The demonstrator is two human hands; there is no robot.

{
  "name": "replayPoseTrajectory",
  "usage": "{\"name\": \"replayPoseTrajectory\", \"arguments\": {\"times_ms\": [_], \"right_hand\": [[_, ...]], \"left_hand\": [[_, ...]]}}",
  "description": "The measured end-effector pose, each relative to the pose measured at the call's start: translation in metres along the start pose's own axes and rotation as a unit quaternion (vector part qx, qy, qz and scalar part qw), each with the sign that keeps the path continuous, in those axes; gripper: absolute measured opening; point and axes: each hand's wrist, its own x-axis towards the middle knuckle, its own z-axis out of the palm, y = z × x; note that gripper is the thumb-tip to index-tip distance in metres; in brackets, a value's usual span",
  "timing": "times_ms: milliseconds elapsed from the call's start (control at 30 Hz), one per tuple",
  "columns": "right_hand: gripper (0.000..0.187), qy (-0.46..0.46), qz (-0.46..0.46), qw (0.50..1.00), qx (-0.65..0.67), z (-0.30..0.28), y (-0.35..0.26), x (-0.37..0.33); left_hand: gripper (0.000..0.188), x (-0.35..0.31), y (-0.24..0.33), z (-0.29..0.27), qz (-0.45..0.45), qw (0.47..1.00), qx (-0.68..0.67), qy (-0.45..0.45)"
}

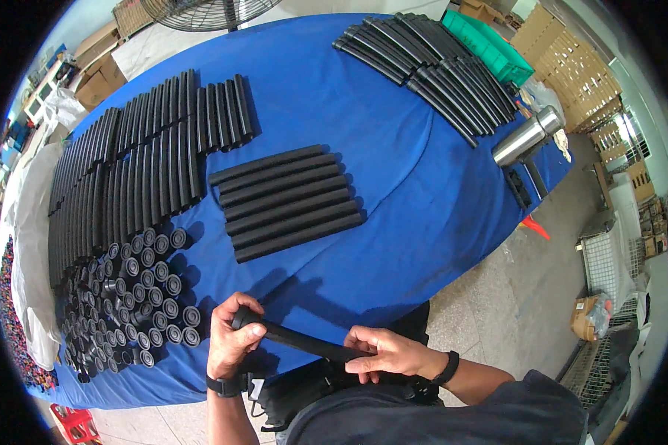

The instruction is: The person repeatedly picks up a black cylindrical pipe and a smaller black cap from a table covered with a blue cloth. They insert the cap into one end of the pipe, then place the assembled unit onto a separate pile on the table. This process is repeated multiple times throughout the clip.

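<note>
Close to my body, I hold a black tube (300, 341) crosswise over the near edge of the blue-covered table. My left hand (232, 332) wraps its left end, thumb on top, by what looks like a rounded black cap. Around its right end close the fingers of my right hand (386, 351). Beyond my hands lies a row of several thick matte black tubes (289, 200), side by side. Many round black caps (156, 297) with ringed faces cluster left of my left hand.
Rows of black tubes (141, 156) cover the table's left side. Slimmer black tubes (430, 67) fan out at the far right, by a green crate (490, 48). A steel cylinder (527, 137) stands tilted at the right edge. A fan (208, 11) is behind the table; a red stool (74, 424) is lower left.
</note>
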Motion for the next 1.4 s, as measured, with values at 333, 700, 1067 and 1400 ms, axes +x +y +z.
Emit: {"name": "replayPoseTrajectory", "arguments": {"times_ms": [333,700,1067,1400], "right_hand": [[0.049,-0.002,-0.060,0.998,-0.030,-0.004,0.014,0.002],[0.038,-0.004,-0.022,0.999,-0.043,-0.002,0.001,0.000],[0.042,-0.003,-0.147,0.957,-0.250,-0.012,0.002,0.009],[0.042,0.326,-0.327,0.793,-0.398,-0.133,-0.140,-0.026]], "left_hand": [[0.040,0.000,-0.002,-0.001,-0.003,0.999,0.032,0.000],[0.043,-0.002,0.001,0.000,-0.015,0.999,0.028,0.005],[0.054,0.000,-0.001,0.001,0.000,0.996,0.088,0.008],[0.075,0.004,-0.013,-0.003,0.079,0.996,-0.033,-0.011]]}}
